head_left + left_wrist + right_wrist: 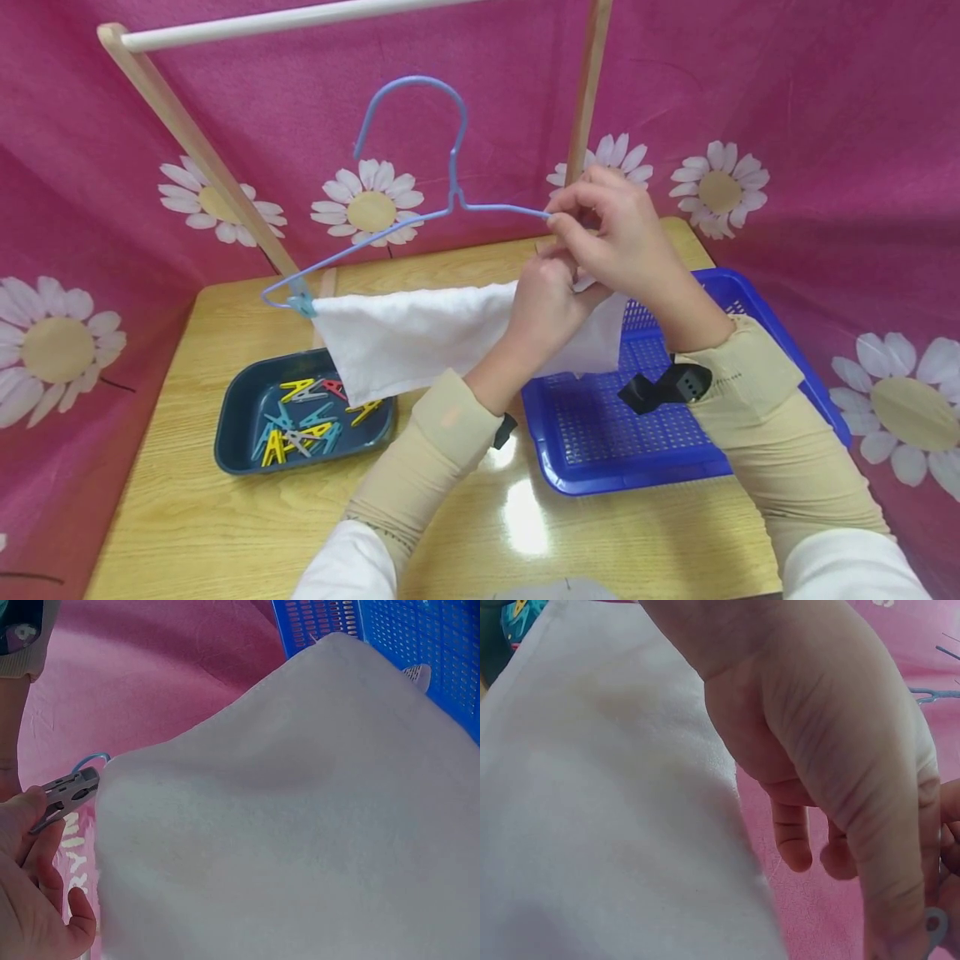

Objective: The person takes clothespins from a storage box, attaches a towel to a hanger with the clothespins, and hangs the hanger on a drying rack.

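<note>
A white cloth (408, 321) hangs from the bottom of a blue wire hanger (412, 223), its left corner fastened by a teal clothespin (303, 305). My right hand (618, 237) pinches the hanger's right arm between thumb and fingertips. Just below it, my left hand (543, 304) is at the cloth's right part, fingers curled. In the left wrist view the left hand pinches a grey clothespin (71, 793), its nose at the cloth's corner by the wire. A pale clip end (935, 924) shows beside the right hand in the right wrist view. The head view hides the grey clothespin.
A dark tray (232, 433) with several coloured clothespins (300, 433) stands on the wooden table (172, 500) at left. The blue basket (600, 483) lies under the hands at right. Behind stands a rack with a white rail (300, 18) and wooden posts (195, 146).
</note>
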`<state>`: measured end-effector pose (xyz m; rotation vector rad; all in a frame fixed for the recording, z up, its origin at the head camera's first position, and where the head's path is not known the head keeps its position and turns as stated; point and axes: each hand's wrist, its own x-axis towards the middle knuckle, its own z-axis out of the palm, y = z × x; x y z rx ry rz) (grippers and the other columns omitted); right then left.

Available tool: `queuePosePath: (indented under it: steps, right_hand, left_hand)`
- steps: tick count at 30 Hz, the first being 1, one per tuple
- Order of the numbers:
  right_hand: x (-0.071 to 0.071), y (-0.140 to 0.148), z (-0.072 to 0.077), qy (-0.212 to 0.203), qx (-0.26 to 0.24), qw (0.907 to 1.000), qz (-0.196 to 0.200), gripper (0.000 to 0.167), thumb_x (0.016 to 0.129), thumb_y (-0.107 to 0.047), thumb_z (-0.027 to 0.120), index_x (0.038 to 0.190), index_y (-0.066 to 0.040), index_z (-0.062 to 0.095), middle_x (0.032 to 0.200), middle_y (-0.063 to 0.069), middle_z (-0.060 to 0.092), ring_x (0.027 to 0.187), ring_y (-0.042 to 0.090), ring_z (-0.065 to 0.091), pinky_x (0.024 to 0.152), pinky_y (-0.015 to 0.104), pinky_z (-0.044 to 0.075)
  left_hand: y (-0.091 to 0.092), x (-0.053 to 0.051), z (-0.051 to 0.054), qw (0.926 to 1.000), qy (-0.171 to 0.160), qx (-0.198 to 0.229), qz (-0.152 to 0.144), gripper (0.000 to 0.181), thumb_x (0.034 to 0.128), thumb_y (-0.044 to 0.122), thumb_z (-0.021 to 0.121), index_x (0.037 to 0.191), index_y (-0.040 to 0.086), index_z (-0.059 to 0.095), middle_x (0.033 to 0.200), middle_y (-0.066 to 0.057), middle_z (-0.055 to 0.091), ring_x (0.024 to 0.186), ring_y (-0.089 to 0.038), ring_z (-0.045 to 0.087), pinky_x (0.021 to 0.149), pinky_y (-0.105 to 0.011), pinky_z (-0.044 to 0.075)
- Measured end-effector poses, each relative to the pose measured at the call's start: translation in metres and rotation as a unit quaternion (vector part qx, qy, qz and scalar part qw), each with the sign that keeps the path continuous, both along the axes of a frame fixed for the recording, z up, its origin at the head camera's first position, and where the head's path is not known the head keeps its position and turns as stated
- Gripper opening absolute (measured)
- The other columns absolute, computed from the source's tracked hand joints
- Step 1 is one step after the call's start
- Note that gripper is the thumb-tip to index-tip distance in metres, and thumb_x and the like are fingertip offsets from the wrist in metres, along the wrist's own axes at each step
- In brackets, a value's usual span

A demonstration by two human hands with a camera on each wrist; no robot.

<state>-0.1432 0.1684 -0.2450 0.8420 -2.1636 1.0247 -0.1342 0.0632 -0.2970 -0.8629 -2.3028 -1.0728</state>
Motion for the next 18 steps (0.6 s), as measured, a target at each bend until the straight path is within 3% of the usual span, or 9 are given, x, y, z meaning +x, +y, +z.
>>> queuePosePath:
  steps: [5, 12, 15, 18]
  right_hand:
    - [0.0003, -0.0009, -0.0016, -0.006, 0.005, 1.0000, -0.001, 0.005, 0.074, 0.007, 0.062, 0.076, 0.004, 0.065, 0.069, 0.010, 0.051, 0.072, 0.017, 0.042, 0.063, 0.026, 0.033]
    - [0.0006, -0.0031, -0.0032, -0.009, 0.011, 0.9998, 0.015, 0.005, 0.076, 0.006, 0.061, 0.078, 0.003, 0.065, 0.071, 0.010, 0.051, 0.069, 0.015, 0.043, 0.061, 0.025, 0.035]
    - [0.0006, -0.0036, -0.0038, -0.015, 0.013, 0.9997, 0.015, 0.005, 0.076, 0.005, 0.061, 0.079, 0.004, 0.064, 0.072, 0.010, 0.052, 0.068, 0.013, 0.044, 0.060, 0.024, 0.036]
    - [0.0004, -0.0037, -0.0049, -0.025, 0.012, 0.9995, 0.018, 0.004, 0.077, 0.005, 0.061, 0.079, 0.004, 0.064, 0.073, 0.010, 0.052, 0.067, 0.013, 0.044, 0.059, 0.024, 0.036]
  left_hand:
    - [-0.0007, -0.0011, 0.0005, 0.9997, -0.022, -0.009, 0.011, 0.027, 0.0759, 0.014, 0.070, 0.098, 0.000, 0.066, 0.094, -0.011, 0.063, 0.088, -0.022, 0.058, 0.077, -0.022, 0.044]
    - [-0.0010, -0.0038, -0.0033, 0.9994, -0.021, -0.002, 0.027, 0.013, 0.0743, 0.008, 0.068, 0.083, -0.001, 0.067, 0.081, -0.010, 0.063, 0.077, -0.021, 0.058, 0.068, -0.026, 0.044]
    - [-0.0012, -0.0048, -0.0036, 0.9994, -0.017, -0.007, 0.030, 0.014, 0.0739, 0.007, 0.067, 0.084, -0.002, 0.066, 0.079, -0.010, 0.062, 0.075, -0.022, 0.058, 0.068, -0.026, 0.044]
    - [-0.0018, -0.0059, -0.0014, 0.9985, -0.040, -0.018, 0.033, 0.020, 0.0746, 0.007, 0.066, 0.092, -0.003, 0.065, 0.086, -0.011, 0.063, 0.080, -0.023, 0.059, 0.073, -0.027, 0.044]
